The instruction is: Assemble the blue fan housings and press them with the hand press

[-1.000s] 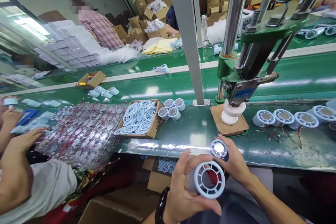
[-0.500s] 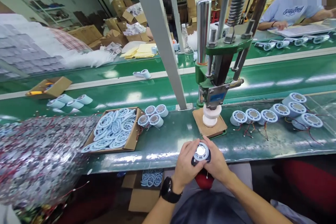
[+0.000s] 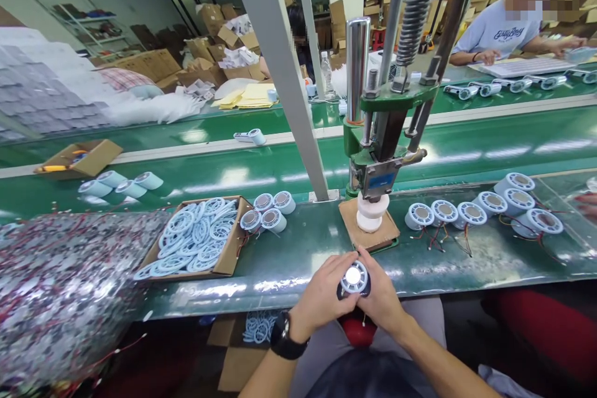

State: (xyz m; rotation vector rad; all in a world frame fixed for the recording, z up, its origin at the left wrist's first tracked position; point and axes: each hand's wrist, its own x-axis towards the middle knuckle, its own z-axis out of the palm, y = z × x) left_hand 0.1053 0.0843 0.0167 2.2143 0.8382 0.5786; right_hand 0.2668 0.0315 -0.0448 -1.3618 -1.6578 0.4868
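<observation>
Just in front of the bench edge, my left hand (image 3: 324, 292) and my right hand (image 3: 382, 301) are closed around a round light-blue motor housing (image 3: 354, 278). Its slotted ring faces up around a bright metal disc, and dark material shows beneath it between my palms. A short wire end hangs below. Beyond my fingertips stands a hand press (image 3: 383, 168) with a white press head (image 3: 372, 212) over a cardboard-covered base (image 3: 347, 224). My left wrist wears a black watch.
Left of the press sit several light-blue housings (image 3: 271, 219), a carton (image 3: 231, 258) of light-blue rings and a heap of wired metal parts (image 3: 79, 286). More wired housings (image 3: 471, 214) stand to the right. A grey post (image 3: 284, 74) rises behind. A co-worker (image 3: 504, 37) sits across the bench.
The view has shifted slightly. My hands still hold the housing, whose top faces the camera a little differently. The press's red lever knob shows more fully, and another person's hand appears at the right edge.
</observation>
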